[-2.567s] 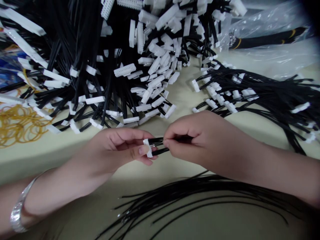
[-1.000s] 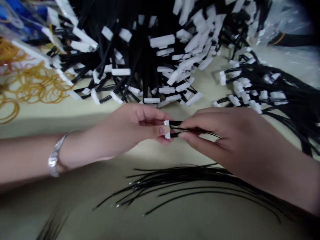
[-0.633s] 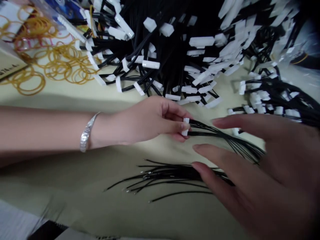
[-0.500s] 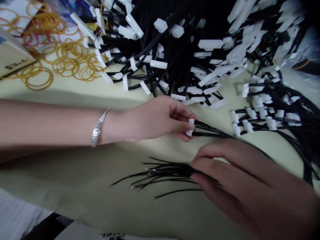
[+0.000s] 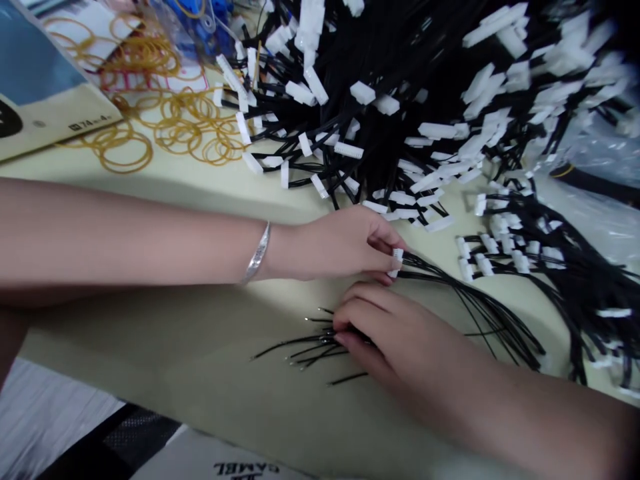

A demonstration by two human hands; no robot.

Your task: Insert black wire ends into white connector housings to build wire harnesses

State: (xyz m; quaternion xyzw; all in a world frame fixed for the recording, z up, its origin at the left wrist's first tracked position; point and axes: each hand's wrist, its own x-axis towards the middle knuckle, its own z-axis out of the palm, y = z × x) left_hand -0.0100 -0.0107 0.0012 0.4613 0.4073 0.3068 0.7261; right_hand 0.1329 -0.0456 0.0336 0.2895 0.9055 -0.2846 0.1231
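Observation:
Between its thumb and fingers, my left hand [image 5: 350, 243] pinches a small white connector [image 5: 397, 261]. Black wires [image 5: 465, 287] run out of it to the right and bend round toward my right arm. My right hand [image 5: 375, 327] is closed on a bunch of thin black wires lower down. The loose ends [image 5: 305, 350] of that bunch fan out to the left over the table, with small shiny tips. Whether both groups of wires belong to one harness is partly hidden by my right hand and forearm.
A large heap of black wire harnesses [image 5: 380, 87] with white connectors fills the back. More harnesses [image 5: 540, 247] lie at the right beside clear plastic bags [image 5: 595, 213]. Yellow rubber bands [image 5: 195, 127] and a printed packet [image 5: 50, 87] are at the back left of the pale table [image 5: 175, 360].
My right hand has moved left along the wires, closer to their loose ends, and its fingers have closed more. The camera view has shifted. My left hand still pinches the connector.

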